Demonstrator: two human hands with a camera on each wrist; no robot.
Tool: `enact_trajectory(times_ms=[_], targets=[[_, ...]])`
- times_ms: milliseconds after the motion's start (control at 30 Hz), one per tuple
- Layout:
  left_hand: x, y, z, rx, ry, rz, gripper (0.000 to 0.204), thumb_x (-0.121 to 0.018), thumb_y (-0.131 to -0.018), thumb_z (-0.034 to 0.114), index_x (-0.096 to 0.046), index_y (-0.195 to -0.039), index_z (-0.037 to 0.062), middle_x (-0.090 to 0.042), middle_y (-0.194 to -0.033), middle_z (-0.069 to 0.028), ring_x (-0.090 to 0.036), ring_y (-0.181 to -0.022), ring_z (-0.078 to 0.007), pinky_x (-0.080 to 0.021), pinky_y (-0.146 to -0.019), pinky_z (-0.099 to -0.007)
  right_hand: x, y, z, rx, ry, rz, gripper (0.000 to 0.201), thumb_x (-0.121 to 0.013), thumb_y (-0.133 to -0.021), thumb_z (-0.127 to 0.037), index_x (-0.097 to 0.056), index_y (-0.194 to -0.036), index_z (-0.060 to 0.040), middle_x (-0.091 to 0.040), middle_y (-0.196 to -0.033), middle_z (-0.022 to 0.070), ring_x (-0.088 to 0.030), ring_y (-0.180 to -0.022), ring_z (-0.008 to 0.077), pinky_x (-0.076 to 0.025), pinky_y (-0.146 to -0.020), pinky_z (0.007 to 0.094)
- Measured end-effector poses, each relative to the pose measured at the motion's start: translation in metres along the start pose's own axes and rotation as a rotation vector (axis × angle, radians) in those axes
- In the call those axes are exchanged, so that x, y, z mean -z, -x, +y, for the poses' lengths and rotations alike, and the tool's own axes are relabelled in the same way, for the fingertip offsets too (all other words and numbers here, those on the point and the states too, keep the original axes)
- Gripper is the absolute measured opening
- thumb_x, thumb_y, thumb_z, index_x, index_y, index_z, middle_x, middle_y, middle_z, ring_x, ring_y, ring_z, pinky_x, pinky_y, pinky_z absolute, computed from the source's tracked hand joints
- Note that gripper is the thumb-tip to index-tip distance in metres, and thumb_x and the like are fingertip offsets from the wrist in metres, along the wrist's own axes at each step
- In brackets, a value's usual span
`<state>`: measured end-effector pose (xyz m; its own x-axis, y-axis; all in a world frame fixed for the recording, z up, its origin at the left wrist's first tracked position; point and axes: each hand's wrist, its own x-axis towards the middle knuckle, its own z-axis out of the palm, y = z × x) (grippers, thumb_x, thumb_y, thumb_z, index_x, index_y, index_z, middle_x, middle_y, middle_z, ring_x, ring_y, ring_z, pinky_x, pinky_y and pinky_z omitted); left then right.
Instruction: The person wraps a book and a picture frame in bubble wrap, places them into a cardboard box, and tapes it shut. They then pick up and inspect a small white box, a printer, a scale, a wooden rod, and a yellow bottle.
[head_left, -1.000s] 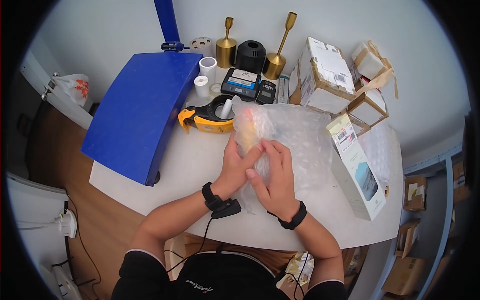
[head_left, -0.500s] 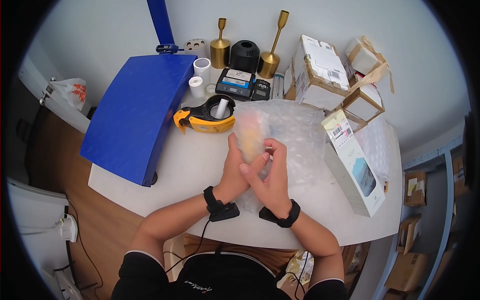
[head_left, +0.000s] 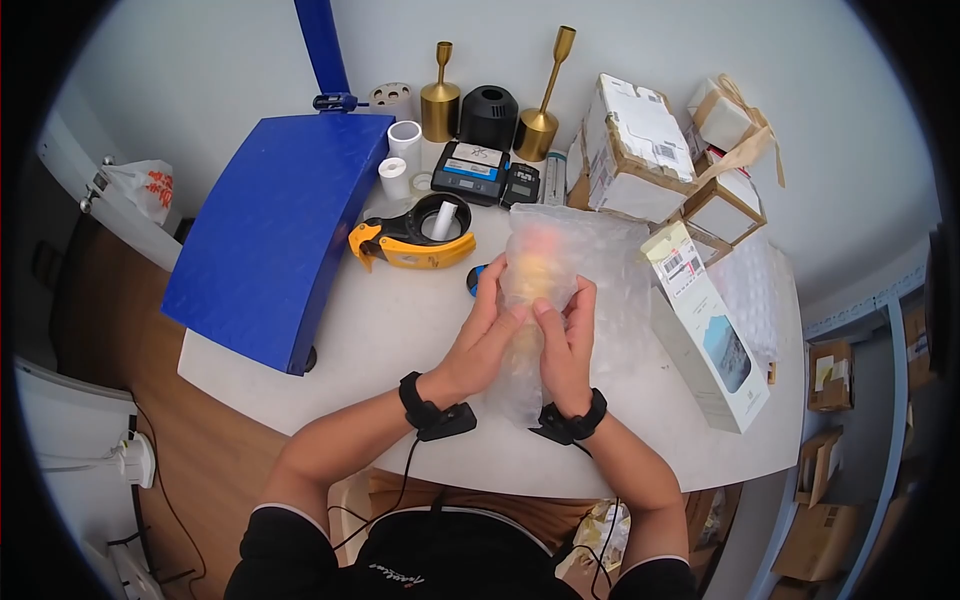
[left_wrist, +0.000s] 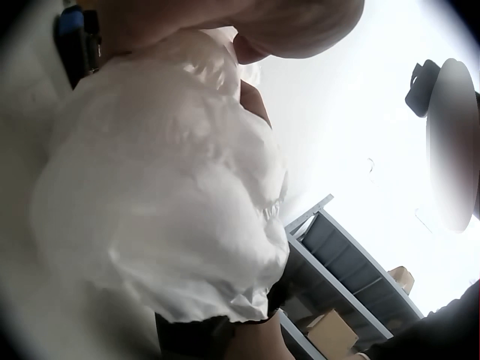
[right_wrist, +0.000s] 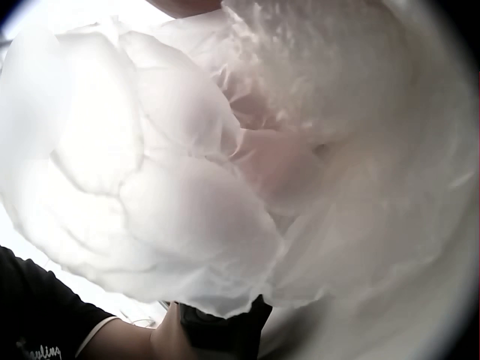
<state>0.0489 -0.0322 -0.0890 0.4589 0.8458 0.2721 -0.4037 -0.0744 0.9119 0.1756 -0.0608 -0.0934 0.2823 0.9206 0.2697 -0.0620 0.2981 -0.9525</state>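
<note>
A bundle in translucent bubble wrap (head_left: 540,265), with red and yellow showing through, is held above the table between both hands. The left hand (head_left: 478,345) grips its left side, fingers behind and thumb on the front. On the other side the right hand (head_left: 568,350) holds it, thumb against the front and fingers curled at the right edge. Crumpled wrap (left_wrist: 165,180) fills much of the left wrist view, and puffy wrap (right_wrist: 195,217) covers most of the right wrist view, hiding many of the fingers. More bubble wrap (head_left: 620,270) lies behind the bundle.
A yellow-black tape dispenser (head_left: 425,250) and a blue platform (head_left: 270,230) are at left. A small blue object (head_left: 474,280) lies by the left fingers. Behind stand label rolls (head_left: 404,140), a label printer (head_left: 468,175) and brass holders (head_left: 536,135). A tall white box (head_left: 710,340) and cartons (head_left: 640,150) are at right.
The bundle and both hands have shifted right, uncovering the small blue object beside the left fingers. The right thumb now lies upright along the wrap, and the bundle's lower end shows between the hands.
</note>
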Motion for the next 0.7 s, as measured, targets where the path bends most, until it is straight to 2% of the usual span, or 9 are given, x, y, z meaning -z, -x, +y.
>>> enact_trajectory(times_ms=[100, 200, 267, 300, 367, 433, 533, 600, 700], targets=[[0.002, 0.0, -0.003, 0.031, 0.068, 0.046, 0.071, -0.051, -0.102, 0.016, -0.009, -0.158, 0.0006, -0.03, -0.154, -0.0154, -0.029, -0.144, -0.0224, -0.026, -0.119, -0.0366, -0.002, 0.003, -0.014, -0.029, -0.04, -0.032, 0.037, -0.056, -0.098, -0.011, -0.041, -0.131, -0.0022, -0.056, -0.119, 0.0074, -0.052, -0.106, 0.0125, -0.042, -0.095, 0.0285], [0.005, 0.002, 0.0, 0.109, 0.177, 0.065, 0.071, -0.059, -0.099, 0.019, -0.02, -0.155, 0.0017, -0.041, -0.148, -0.0126, -0.04, -0.138, -0.02, -0.035, -0.114, -0.0361, 0.0, 0.006, -0.013, -0.014, -0.116, -0.108, 0.035, -0.054, -0.1, -0.011, -0.042, -0.131, -0.0026, -0.056, -0.119, 0.0071, -0.052, -0.106, 0.0118, -0.043, -0.094, 0.0287], [0.01, 0.004, 0.004, 0.233, 0.273, 0.033, 0.069, -0.068, -0.093, 0.017, -0.032, -0.151, 0.0033, -0.052, -0.139, -0.0099, -0.051, -0.128, -0.0187, -0.042, -0.108, -0.0359, -0.001, 0.008, -0.012, -0.004, -0.117, -0.144, 0.034, -0.054, -0.1, -0.011, -0.043, -0.131, -0.0027, -0.057, -0.118, 0.007, -0.052, -0.105, 0.0117, -0.043, -0.094, 0.0288], [0.012, 0.004, 0.004, 0.233, 0.273, 0.033, 0.069, -0.068, -0.093, 0.017, -0.032, -0.151, 0.0033, -0.052, -0.139, -0.0099, -0.051, -0.128, -0.0187, -0.042, -0.108, -0.0359, -0.001, 0.009, -0.011, 0.006, -0.118, -0.178, 0.034, -0.053, -0.1, -0.012, -0.044, -0.131, -0.0028, -0.057, -0.118, 0.0068, -0.053, -0.105, 0.0116, -0.043, -0.094, 0.0289], [0.014, 0.004, 0.002, 0.286, 0.451, -0.021, 0.064, -0.073, -0.088, 0.015, -0.043, -0.144, 0.0046, -0.057, -0.133, -0.0084, -0.056, -0.123, -0.0187, -0.045, -0.106, -0.0365, 0.0, 0.01, -0.009, 0.009, -0.128, -0.178, 0.033, -0.054, -0.1, -0.012, -0.045, -0.131, -0.0025, -0.058, -0.117, 0.0064, -0.053, -0.104, 0.0113, -0.043, -0.094, 0.0286], [0.014, 0.005, 0.001, 0.277, 0.427, -0.001, 0.062, -0.073, -0.087, 0.014, -0.045, -0.142, 0.0044, -0.059, -0.131, -0.0086, -0.057, -0.121, -0.0188, -0.045, -0.105, -0.036, 0.001, 0.009, -0.004, 0.013, -0.14, -0.185, 0.033, -0.054, -0.1, -0.012, -0.047, -0.13, -0.0023, -0.058, -0.117, 0.0059, -0.053, -0.103, 0.011, -0.043, -0.094, 0.0284], [0.01, 0.008, -0.001, 0.247, 0.377, 0.051, 0.058, -0.074, -0.086, 0.015, -0.05, -0.138, 0.0038, -0.062, -0.127, -0.0085, -0.06, -0.117, -0.0184, -0.047, -0.102, -0.0347, 0.007, 0.006, 0.0, 0.067, -0.049, -0.183, 0.03, -0.056, -0.098, -0.01, -0.052, -0.126, -0.0011, -0.057, -0.119, 0.0087, -0.051, -0.105, 0.0156, -0.042, -0.094, 0.0301], [0.009, 0.008, -0.001, 0.221, 0.349, 0.075, 0.056, -0.074, -0.086, 0.016, -0.052, -0.136, 0.0035, -0.063, -0.125, -0.0083, -0.061, -0.115, -0.0179, -0.048, -0.101, -0.0339, 0.009, 0.002, -0.003, 0.431, 0.498, -0.076, 0.026, -0.058, -0.095, -0.007, -0.056, -0.121, 0.0, -0.053, -0.12, 0.0128, -0.046, -0.109, 0.0225, -0.04, -0.095, 0.0323], [0.008, 0.008, -0.002, 0.18, 0.23, 0.088, 0.052, -0.074, -0.086, 0.015, -0.055, -0.133, 0.0027, -0.065, -0.123, -0.008, -0.062, -0.112, -0.0167, -0.049, -0.098, -0.0326, 0.009, 0.003, -0.002, 0.332, 0.377, -0.071, 0.026, -0.06, -0.092, -0.004, -0.058, -0.118, 0.0004, -0.049, -0.12, 0.0153, -0.042, -0.111, 0.028, -0.038, -0.097, 0.0359]])
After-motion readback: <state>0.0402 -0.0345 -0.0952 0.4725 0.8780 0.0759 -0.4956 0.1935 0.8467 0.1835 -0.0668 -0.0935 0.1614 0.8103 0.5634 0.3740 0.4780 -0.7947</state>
